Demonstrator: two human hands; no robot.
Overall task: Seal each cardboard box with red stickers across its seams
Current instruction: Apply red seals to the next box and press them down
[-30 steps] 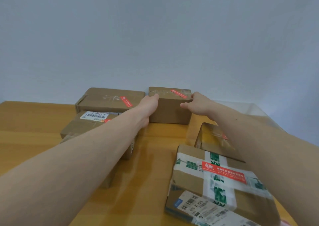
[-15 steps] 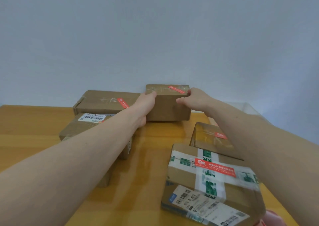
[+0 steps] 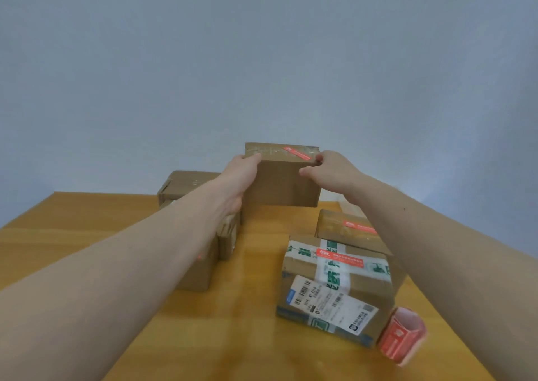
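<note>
A small cardboard box [image 3: 281, 177] is sitting at twelve o'clock on the wooden table [image 3: 72, 235], held between both hands, its bottom edge appearing to be just above the tabletop. The left hand [image 3: 237, 177] is gripping its left side, fingers curling over the top edge; the right hand [image 3: 329, 168] is gripping the right side, fingers wrapping the top corner and the thumb pointing along the front face. A red sticker [image 3: 297, 153] is lying slanted across its top. At ten o'clock a long flat box [image 3: 186, 182] is resting behind the left forearm, which is hiding most of the stacked boxes [image 3: 203, 267] below it. At four o'clock a taped box [image 3: 334, 284] with green-printed tape, a red sticker [image 3: 339, 258] and a white shipping label [image 3: 332, 305] is lying in front of another stickered box [image 3: 343, 226], which the right forearm is partly covering. At five o'clock a roll of red stickers [image 3: 403, 335] is standing just beside the taped box. All the boxes are closed, so their contents cannot be told.
</note>
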